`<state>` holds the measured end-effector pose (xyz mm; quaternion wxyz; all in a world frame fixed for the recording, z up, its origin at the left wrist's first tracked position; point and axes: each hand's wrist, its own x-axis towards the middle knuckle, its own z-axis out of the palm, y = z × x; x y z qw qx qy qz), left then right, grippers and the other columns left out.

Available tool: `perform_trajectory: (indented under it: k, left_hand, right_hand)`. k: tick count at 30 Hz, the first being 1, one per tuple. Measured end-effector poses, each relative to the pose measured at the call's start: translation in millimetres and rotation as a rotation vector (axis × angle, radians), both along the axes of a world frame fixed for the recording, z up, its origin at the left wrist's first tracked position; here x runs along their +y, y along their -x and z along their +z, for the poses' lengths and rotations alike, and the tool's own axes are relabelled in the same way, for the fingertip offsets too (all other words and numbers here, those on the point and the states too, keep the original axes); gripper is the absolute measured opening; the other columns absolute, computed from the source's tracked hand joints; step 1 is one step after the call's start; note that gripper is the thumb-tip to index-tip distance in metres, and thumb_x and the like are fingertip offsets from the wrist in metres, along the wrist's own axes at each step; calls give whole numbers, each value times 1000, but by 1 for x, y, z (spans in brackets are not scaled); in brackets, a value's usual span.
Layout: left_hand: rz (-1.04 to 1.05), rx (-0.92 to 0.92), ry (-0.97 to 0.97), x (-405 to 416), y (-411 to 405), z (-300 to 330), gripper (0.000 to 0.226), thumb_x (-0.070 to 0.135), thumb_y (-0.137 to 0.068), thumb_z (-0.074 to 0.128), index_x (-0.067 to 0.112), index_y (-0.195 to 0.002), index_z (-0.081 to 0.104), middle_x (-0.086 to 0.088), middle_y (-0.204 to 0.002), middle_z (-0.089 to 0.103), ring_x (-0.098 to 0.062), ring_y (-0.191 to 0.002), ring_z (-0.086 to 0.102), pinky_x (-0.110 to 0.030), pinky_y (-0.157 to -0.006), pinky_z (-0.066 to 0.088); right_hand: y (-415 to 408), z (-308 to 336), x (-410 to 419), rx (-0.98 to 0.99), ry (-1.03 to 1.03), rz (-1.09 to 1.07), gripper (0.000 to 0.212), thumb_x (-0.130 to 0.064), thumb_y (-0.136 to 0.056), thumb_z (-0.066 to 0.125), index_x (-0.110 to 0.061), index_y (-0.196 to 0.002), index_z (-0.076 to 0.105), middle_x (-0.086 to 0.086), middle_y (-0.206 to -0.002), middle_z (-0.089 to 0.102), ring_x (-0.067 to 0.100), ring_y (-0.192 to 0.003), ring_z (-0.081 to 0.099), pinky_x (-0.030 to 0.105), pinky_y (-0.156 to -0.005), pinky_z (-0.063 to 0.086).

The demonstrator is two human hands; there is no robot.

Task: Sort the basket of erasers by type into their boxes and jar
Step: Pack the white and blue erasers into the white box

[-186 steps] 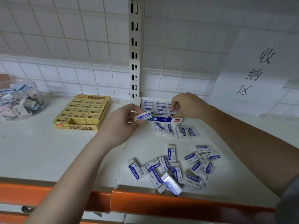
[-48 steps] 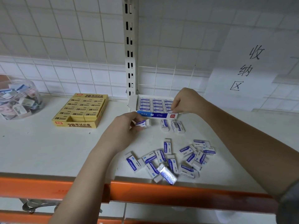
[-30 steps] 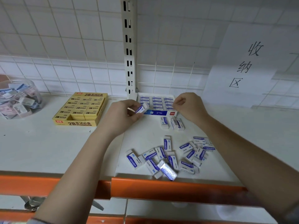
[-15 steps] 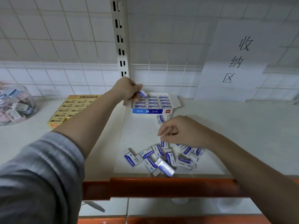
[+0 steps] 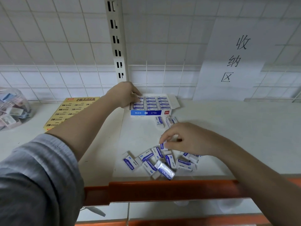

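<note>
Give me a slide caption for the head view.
Left hand at the blue eraser box; right hand pinches a loose eraser.

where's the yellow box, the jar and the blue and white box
yellow box (image 5: pixel 71 110), head view, on its printed top
jar (image 5: pixel 13 110), head view, on its clear side wall
blue and white box (image 5: pixel 149 112), head view, on its blue front wall

A shop or stockroom shelving bay is indicated. A slotted metal upright is fixed at upper centre against a wire-grid back panel. An orange shelf edge is seen below, and boxed retail erasers are displayed at centre.
</note>
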<state>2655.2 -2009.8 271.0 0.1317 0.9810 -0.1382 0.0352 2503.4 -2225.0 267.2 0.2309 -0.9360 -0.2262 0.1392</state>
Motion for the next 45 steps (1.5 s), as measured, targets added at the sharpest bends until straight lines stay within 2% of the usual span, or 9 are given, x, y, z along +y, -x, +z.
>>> perform_trajectory:
  k: [7, 10, 17, 20, 25, 28, 34, 40, 45]
  left_hand:
    - [208, -155, -65, -12, 1, -5, 15, 32, -88, 62, 26, -99, 70, 3, -100, 68, -19, -85, 59, -27, -58, 39]
    - [241, -113, -16, -14, 0, -5, 12, 30, -87, 63, 27, -96, 71, 2, -99, 68, -21, -85, 60, -27, -59, 40]
    - [248, -80, 84, -13, 27, 4, 22, 19, -91, 50, 23, -100, 70, 3, -100, 68, -19, -84, 60, -30, -60, 46]
    - [171, -91, 159, -11, 58, 10, 23, 20, -92, 49, 21, -96, 71, 5, -99, 68, -20, -86, 62, -29, -65, 49]
    - [19, 69, 161, -8, 111, 15, 19, 22, -90, 56, 15, -95, 72, 1, -96, 70, -15, -86, 63, -23, -74, 47]
    - [-100, 226, 186, -2, 141, 10, 16, 26, -88, 62, 22, -99, 73, 14, -94, 68, 4, -76, 58, -2, -67, 39]
    - [-136, 437, 284, 8, 190, -3, 37, 24, -78, 74, 35, -112, 66, 22, -97, 64, 5, -88, 58, -3, -73, 39]
    - [-48, 431, 298, 17, 193, -10, 47, 22, -72, 79, 35, -114, 64, 22, -104, 60, 0, -98, 56, -16, -86, 42]
    - [-15, 354, 428, 19, 185, -18, 28, 20, -63, 84, 28, -87, 71, 13, -88, 67, 0, -80, 61, -13, -78, 47]
  right_hand:
    - [0, -5, 19, -71, 37, -120, 30, -43, -86, 63, -21, -105, 57, -6, -88, 60, 9, -76, 56, 26, -71, 45]
    - [0, -9, 25, -62, 15, -184, 38, -44, -87, 61, -22, -115, 48, -14, -77, 50, 0, -67, 48, 21, -61, 38]
    - [-8, -9, 22, -40, -64, -247, 25, -20, -84, 65, -13, -108, 61, 0, -96, 65, 8, -69, 56, 18, -56, 41]
    - [-15, -2, 11, -6, -210, -298, 32, -16, -83, 67, -12, -114, 63, 0, -94, 66, 4, -67, 62, 23, -68, 52]
    - [-29, 10, -3, 70, -458, -379, 26, -11, -83, 69, -3, -108, 67, 8, -91, 71, 16, -78, 71, 22, -74, 57]
    - [-34, 14, -1, 125, -573, -411, 13, -14, -90, 61, -9, -102, 64, 11, -93, 70, 18, -78, 70, 26, -69, 58]
    - [-41, 15, 11, 279, -774, -456, 9, -12, -96, 50, -12, -105, 50, 11, -98, 64, 18, -73, 71, 26, -60, 59]
    - [-46, 11, 11, -46, -499, -355, 21, -15, -87, 66, -15, -103, 52, 1, -93, 67, 13, -76, 68, 32, -71, 58]
    - [-46, 3, 10, -358, -368, -261, 22, -16, -82, 72, -10, -101, 63, 0, -91, 66, -3, -69, 59, 7, -53, 48]
